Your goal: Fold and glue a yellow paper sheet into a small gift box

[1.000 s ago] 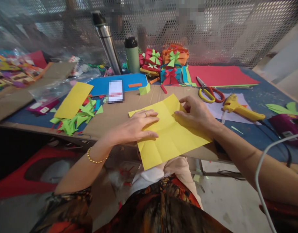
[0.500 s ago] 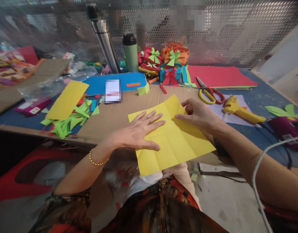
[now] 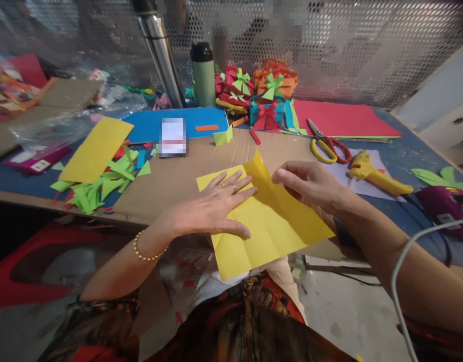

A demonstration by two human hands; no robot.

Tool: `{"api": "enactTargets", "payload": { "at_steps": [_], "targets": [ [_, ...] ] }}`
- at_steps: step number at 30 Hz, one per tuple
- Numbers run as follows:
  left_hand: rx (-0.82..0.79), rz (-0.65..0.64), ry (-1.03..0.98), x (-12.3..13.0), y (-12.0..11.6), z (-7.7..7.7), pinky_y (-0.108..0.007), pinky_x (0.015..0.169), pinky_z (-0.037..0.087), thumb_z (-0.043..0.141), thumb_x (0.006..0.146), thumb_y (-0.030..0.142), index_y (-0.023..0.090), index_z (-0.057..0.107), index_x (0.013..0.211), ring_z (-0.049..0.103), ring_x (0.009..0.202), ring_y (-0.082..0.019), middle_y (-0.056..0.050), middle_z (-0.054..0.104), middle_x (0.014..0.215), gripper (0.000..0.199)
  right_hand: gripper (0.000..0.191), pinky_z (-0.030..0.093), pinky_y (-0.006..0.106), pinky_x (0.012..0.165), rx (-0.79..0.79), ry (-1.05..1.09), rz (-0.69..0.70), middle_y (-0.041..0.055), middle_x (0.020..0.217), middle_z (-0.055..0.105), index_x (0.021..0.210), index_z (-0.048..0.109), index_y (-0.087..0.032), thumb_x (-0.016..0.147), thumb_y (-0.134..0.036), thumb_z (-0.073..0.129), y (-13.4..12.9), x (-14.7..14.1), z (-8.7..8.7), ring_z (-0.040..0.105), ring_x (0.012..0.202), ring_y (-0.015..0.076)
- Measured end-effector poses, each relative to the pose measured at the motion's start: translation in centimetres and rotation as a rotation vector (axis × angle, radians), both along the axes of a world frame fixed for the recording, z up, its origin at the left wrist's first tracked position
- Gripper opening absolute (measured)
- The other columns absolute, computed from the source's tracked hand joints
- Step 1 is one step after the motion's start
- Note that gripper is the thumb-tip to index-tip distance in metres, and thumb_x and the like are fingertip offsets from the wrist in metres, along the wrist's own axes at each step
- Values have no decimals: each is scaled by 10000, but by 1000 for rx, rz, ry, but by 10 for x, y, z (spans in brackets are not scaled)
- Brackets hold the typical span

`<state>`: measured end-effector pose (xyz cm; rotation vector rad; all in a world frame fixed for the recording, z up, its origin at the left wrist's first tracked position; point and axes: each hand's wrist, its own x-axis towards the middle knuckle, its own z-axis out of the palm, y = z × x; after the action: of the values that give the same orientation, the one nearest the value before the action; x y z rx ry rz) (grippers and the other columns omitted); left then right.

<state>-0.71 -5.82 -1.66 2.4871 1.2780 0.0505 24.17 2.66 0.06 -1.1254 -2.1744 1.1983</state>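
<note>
A creased sheet of yellow paper (image 3: 261, 226) lies across the front edge of the table, its near corner hanging over my lap. My left hand (image 3: 219, 203) rests flat on its left part, fingers spread and pressing it down. At the far right edge, my right hand (image 3: 306, 181) pinches the paper between thumb and fingers. That side is lifted and bent up along a crease, throwing a shadow on the sheet. A sheet of brown cardboard (image 3: 171, 186) lies beneath.
Scissors (image 3: 327, 146) and a yellow glue gun (image 3: 378, 173) with a cord lie to the right. Green paper scraps (image 3: 103, 183) and a folded yellow paper (image 3: 97, 151) are at left. Behind stand a green bottle (image 3: 203, 78), a steel flask (image 3: 161, 55) and small paper bags (image 3: 267, 113) with bows.
My right hand has raised the right side of the yellow paper, which now bends upward along a crease. My left hand stays flat on the sheet. The view has shifted slightly.
</note>
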Motion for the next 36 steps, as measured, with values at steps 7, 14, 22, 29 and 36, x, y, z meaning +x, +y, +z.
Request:
{"api": "enactTargets", "payload": {
  "at_steps": [7,14,22,29,36],
  "targets": [
    [99,-14,-56,2,1,-1,-543,1295,109,574,884,778,182,490,1486,220,1597,-338,-198,346,1676,850,676,457,309,614,106,-41,179,60,746,700,795,723,-216,919,-815,434,-4,1,-1,590,648,169],
    [357,107,-223,1,-1,7,-438,1069,466,536,1046,415,169,627,1242,611,1253,-277,-131,670,1313,328,649,460,313,653,193,-47,228,79,807,697,818,754,-202,949,-759,447,-3,1,-2,620,714,178],
    [625,21,-39,3,23,4,-356,865,424,454,1046,155,249,634,1327,634,915,-201,-50,676,1000,346,667,432,300,581,141,-23,229,46,686,641,713,686,-221,890,-828,474,-2,0,4,567,634,157],
    [821,-117,72,11,32,5,-374,835,383,422,1053,149,228,745,1094,604,822,-190,-45,651,829,335,589,405,286,495,-15,9,109,43,637,669,648,659,-220,844,-771,597,0,1,0,537,523,128],
    [990,-198,100,11,31,3,-370,814,400,364,1054,112,185,744,929,548,721,-178,-33,605,695,407,538,400,277,499,-1,-31,137,21,600,655,644,658,-217,878,-697,592,-1,3,3,542,521,125]
  ]
}}
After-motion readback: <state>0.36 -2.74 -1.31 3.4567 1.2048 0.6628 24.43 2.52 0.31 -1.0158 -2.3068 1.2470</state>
